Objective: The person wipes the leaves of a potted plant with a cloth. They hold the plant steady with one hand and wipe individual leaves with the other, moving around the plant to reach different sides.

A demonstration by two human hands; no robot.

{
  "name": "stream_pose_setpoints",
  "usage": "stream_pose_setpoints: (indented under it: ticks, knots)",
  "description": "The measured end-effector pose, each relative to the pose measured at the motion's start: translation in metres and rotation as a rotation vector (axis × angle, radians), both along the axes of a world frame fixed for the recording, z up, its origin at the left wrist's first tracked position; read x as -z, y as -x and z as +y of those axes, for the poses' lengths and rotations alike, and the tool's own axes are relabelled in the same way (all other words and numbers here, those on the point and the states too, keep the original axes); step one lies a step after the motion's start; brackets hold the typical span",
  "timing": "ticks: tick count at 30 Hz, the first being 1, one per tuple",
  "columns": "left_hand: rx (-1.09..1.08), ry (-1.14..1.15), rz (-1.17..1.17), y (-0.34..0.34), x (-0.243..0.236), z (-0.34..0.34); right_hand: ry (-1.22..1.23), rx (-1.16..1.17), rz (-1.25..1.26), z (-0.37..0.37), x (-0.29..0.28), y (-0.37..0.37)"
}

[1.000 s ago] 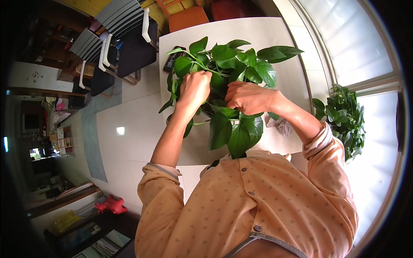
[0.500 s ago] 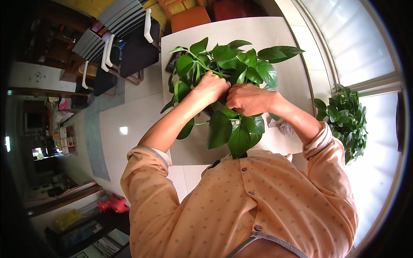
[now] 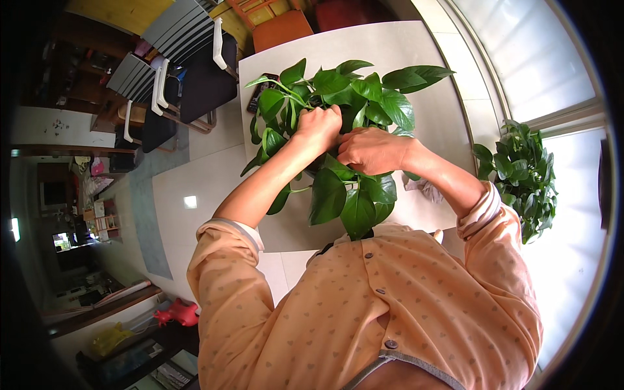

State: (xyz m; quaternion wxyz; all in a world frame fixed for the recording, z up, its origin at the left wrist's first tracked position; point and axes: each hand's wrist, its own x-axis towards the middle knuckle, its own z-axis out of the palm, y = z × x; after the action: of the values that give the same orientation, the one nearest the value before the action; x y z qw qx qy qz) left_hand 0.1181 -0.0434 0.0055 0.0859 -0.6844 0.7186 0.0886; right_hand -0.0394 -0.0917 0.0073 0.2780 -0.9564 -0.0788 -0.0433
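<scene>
A leafy green pothos plant (image 3: 328, 197) stands on the pale table in front of me, its broad leaves spreading on all sides. Both of my hands reach into its middle, side by side. My left hand (image 3: 318, 128) is closed among the stems, knuckles up, with its fingertips hidden. Close by on the right, my right hand (image 3: 369, 151) has its fingers curled in toward the plant's centre. Whatever is between the fingers of either hand is hidden by hands and leaves. Most of the plant's pot is covered as well.
A dark remote control (image 3: 260, 94) lies at the table's (image 3: 416, 49) left side, partly under leaves. A greyish crumpled cloth (image 3: 426, 189) rests by my right forearm. Chairs with dark seats (image 3: 207, 78) stand left, an orange chair (image 3: 281, 31) beyond. Another leafy plant (image 3: 523, 179) is by the window.
My left hand has turned slightly and risen a little at the plant's centre. My right hand stays nearly in place, still curled. The view has shifted slightly.
</scene>
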Motion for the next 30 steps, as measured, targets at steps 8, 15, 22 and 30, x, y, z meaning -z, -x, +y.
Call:
stream_pose_setpoints:
  ticks: [8,15,22,30]
  knots:
    - [-0.11,-0.119,0.042,-0.006,-0.009,-0.01,0.002,0.024,0.006,0.001,-0.003,0.002]
    - [-0.14,0.008,0.222,-0.019,-0.019,-0.025,0.005,0.02,-0.004,0.001,-0.002,0.0]
    - [0.093,-0.214,0.179,-0.029,-0.019,-0.04,0.007,0.024,0.037,0.001,-0.002,-0.002]
    - [0.142,-0.305,0.241,-0.019,-0.047,-0.052,-0.036,0.149,-0.015,0.007,-0.004,-0.01]
